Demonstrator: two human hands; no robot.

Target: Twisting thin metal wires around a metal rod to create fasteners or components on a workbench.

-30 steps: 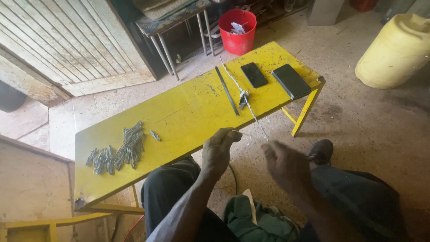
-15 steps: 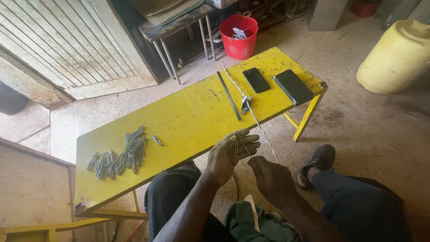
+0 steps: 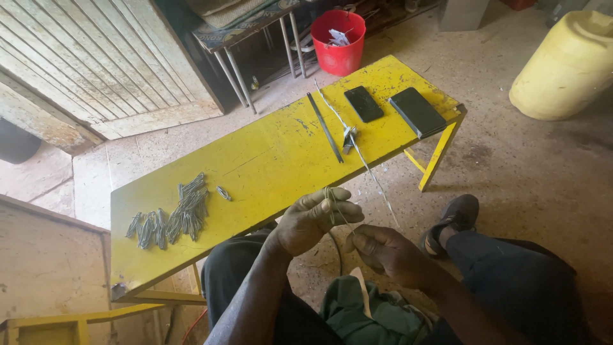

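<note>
My left hand [image 3: 313, 219] and my right hand [image 3: 383, 252] are close together just in front of a yellow bench [image 3: 274, 160], both gripping a thin metal wire [image 3: 364, 160]. The wire is wound in loops around my left fingers and runs up across the bench toward its far edge. A pile of several short twisted wire pieces [image 3: 172, 214] lies on the bench's left part, with one loose piece [image 3: 223, 193] beside it. Small pliers [image 3: 348, 138] rest on the bench under the wire.
A dark flat metal strip [image 3: 324, 127], a black phone [image 3: 364, 103] and a black flat case [image 3: 417, 112] lie on the bench's right end. A red bucket [image 3: 338, 42] stands behind it, a yellow jerrycan [image 3: 565, 64] at far right. My shoe [image 3: 453, 217] rests on the concrete floor.
My hands have come together in front of the bench. The left hand has closed on the wire and looped it around its fingers; the right hand has moved in from the right.
</note>
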